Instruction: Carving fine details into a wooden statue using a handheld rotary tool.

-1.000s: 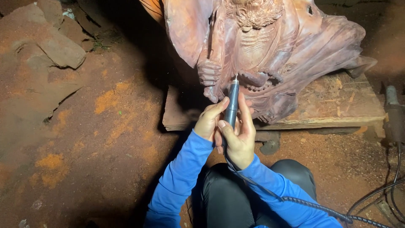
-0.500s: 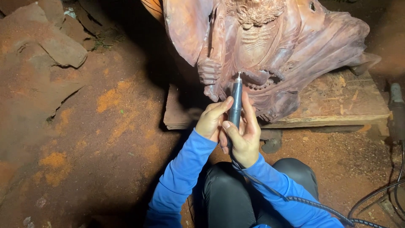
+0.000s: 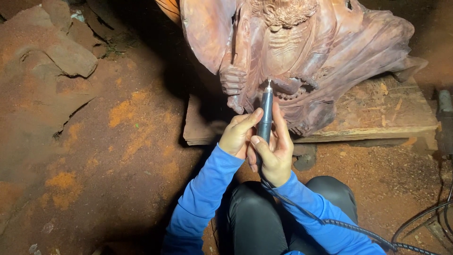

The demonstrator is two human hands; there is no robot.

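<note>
- Since the earlier pictures, the tool [image 3: 265, 113] has been lifted a little, and its tip has been brought up to the carved folds of the statue [image 3: 302, 56].
- Nearest, dark trousers and blue sleeves are seen, and a ribbed cable [image 3: 339, 225] is led off to the right from under the hands.
- The tool is held like a pen by both hands. The left hand [image 3: 239, 137] is wrapped around its lower part, with the thumb laid across the grey body.
- The right hand [image 3: 273, 153] is closed on it from the other side, with the fingers pressed along the shaft.
- The tool looks thin, stiff and light. It is best gripped low on the body, away from the small tip, which could be bent or slip.
- Farther off, the statue is stood on a wooden board [image 3: 377, 108]. It looks hard and very heavy.
- Red dusty ground [image 3: 104, 156] and a rock [image 3: 71, 59] are seen to the left.
</note>
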